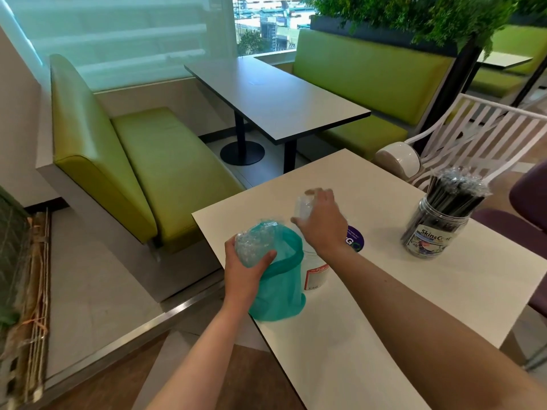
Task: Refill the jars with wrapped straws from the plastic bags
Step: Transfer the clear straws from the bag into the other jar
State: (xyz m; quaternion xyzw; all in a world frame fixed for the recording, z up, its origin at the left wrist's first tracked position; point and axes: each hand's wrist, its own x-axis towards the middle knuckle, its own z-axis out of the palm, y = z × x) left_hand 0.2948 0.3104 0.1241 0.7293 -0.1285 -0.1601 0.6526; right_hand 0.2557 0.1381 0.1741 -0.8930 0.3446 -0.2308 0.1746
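Note:
My left hand (244,269) grips a crumpled clear plastic bag (254,244) against the mouth of a teal plastic bag (278,285) lying at the near left edge of the white table (370,321). My right hand (321,221) holds another piece of clear plastic (305,207) above the table, blurred. Behind the teal bag stands a clear jar with a red-and-white label (316,273), partly hidden. At the right, a clear jar (438,232) is packed with black wrapped straws (455,193).
A round purple sticker (355,238) lies on the table beside my right wrist. A white slatted chair (473,137) and a purple seat (529,199) stand to the right. Green benches (148,161) and a grey table (275,93) lie beyond.

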